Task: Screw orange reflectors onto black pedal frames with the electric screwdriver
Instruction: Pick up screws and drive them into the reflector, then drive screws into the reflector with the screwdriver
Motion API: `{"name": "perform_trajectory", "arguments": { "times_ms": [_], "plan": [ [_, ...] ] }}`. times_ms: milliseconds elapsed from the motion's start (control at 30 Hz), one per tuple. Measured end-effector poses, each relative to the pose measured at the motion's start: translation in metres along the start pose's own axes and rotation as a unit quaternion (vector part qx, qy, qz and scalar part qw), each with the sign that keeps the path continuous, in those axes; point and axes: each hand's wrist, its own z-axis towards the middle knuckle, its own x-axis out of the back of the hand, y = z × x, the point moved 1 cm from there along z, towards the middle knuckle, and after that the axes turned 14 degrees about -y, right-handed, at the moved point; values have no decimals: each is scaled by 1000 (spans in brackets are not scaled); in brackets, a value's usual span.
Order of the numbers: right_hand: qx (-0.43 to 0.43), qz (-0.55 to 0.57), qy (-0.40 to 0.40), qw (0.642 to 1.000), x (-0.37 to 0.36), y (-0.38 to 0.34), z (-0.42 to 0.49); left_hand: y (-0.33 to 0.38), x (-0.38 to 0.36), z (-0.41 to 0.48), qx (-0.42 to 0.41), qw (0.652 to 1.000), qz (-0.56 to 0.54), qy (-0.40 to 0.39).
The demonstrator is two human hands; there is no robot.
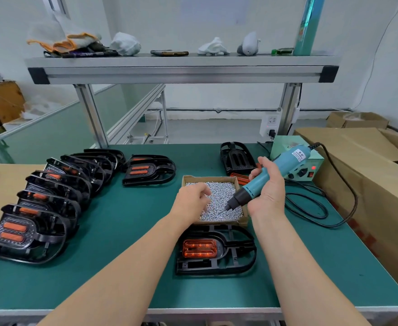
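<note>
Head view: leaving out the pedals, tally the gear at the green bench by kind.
electric screwdriver: 1
box of screws: 1
power supply unit: 1
Total: 3

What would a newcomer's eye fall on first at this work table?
Probably the teal electric screwdriver, gripped by the right hand at the centre, its tip over a cardboard box of silver screws where the left hand reaches in. Next come the black pedal frame with its bright orange reflector just in front of the box, and the overlapping row of pedals along the left of the green table.
</note>
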Motion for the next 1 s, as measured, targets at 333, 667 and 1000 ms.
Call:
{"name": "perform_trajectory", "arguments": {
  "times_ms": [333, 667, 1000],
  "plan": [
    [21, 18, -4, 1000, -1, -7, -11, 6, 4, -39, 16, 864, -502, -17],
    [39, 19, -1, 999, -5, -3, -30, 0, -14, -73, 19, 788, -616, 7],
    [73, 11, 40, 996, 11, -18, -26, 3, 1, -74, -50, 995, 62, -56]
  ]
}}
